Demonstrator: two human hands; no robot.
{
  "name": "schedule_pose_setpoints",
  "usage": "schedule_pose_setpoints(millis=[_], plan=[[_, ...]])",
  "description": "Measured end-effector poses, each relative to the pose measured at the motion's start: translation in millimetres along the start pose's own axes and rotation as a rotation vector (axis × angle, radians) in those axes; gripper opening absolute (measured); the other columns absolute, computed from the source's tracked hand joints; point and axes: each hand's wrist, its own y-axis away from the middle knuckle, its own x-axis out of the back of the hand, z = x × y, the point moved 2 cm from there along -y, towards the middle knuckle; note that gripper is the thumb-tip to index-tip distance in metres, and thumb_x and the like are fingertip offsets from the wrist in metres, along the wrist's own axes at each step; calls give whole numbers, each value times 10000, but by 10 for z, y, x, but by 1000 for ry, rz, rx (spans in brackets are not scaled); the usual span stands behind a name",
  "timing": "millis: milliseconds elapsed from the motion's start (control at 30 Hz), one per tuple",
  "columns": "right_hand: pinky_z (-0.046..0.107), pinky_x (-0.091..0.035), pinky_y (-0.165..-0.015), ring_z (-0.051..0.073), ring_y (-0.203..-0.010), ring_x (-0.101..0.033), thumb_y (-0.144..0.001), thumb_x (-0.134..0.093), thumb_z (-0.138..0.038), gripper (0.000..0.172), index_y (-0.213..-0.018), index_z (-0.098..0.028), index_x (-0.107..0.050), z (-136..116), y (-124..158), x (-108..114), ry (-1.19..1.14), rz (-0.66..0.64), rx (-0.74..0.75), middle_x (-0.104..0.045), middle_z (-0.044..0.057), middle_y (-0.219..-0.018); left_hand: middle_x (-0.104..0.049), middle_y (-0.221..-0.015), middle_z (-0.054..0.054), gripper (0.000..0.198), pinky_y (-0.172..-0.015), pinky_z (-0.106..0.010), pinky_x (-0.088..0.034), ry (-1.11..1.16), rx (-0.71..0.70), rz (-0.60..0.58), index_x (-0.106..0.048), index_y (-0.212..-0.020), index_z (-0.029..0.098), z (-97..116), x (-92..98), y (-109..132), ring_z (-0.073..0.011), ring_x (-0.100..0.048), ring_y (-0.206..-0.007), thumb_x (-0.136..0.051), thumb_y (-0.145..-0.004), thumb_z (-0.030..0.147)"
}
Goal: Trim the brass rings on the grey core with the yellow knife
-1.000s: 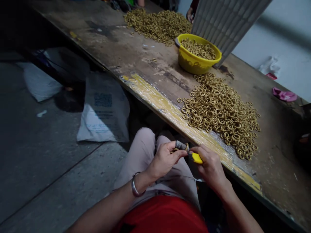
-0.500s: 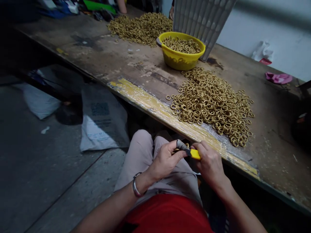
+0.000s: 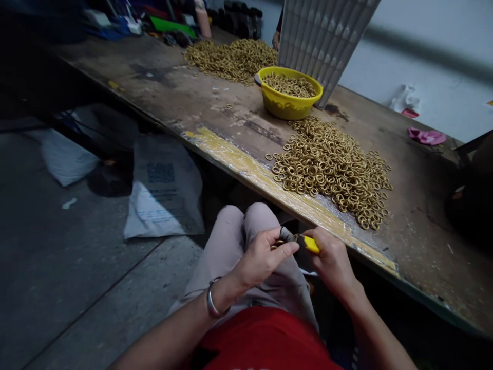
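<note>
Over my lap, my left hand [image 3: 267, 254] is closed on brass-coloured rings [image 3: 278, 243], partly hidden by the fingers. Dark wrapping [image 3: 285, 235] covers a fingertip of that hand. Close beside it, my right hand [image 3: 332, 257] grips a yellow-handled knife [image 3: 310, 244]; its dark end points toward the left fingertips. Whether the blade touches a ring I cannot tell. Just beyond both hands, a loose pile of similar rings [image 3: 331, 164] lies on the wooden table [image 3: 181, 97].
A yellow basin [image 3: 288, 105] full of rings stands behind the near pile, against a grey ribbed panel [image 3: 319, 41]. Farther back lies another ring pile [image 3: 234, 59], with a person's hand [image 3: 276, 40] near it. A printed sack [image 3: 164, 200] stands on the floor at left.
The view has shifted slightly, so the table contents appear a little lower. The knife's dark end has drawn back a little from my left thumb. Both hands keep their hold.
</note>
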Motion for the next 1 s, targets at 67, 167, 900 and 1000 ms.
schedule_pose_setpoints(millis=[67,167,900,1000], plan=[[241,-405,-631,161,-710,-622,-832,-500,-102,198,-944,-190,-638,-139,40,-19,25,-7,2,-658,40,-827,-462,-641,40,208,-506,-192,-316,-46,-38,16,-614,-808,139,41,-41,46,-79,-375,-567,-671,-822,338],[243,-385,-610,161,-688,-617,-849,-511,-108,170,-929,-192,-635,-236,111,14,92,3,2,-646,31,-807,-507,-659,23,203,-536,-200,-346,-109,-102,38,-648,-811,126,101,-100,115,-93,-412,-602,-672,-823,327],[247,-289,-567,143,-577,-544,-920,-514,-264,249,-693,-197,-593,264,450,169,108,41,-272,-637,16,-646,-445,-550,41,368,-387,-167,-133,251,230,-14,-519,-647,142,-7,-267,548,-35,-290,-446,-744,-676,431],[242,-310,-568,146,-582,-540,-916,-508,-262,243,-702,-192,-600,479,299,136,106,77,-309,-617,12,-637,-470,-559,36,361,-379,-156,-128,293,284,30,-520,-648,140,-19,-229,439,-32,-311,-443,-742,-669,424]])
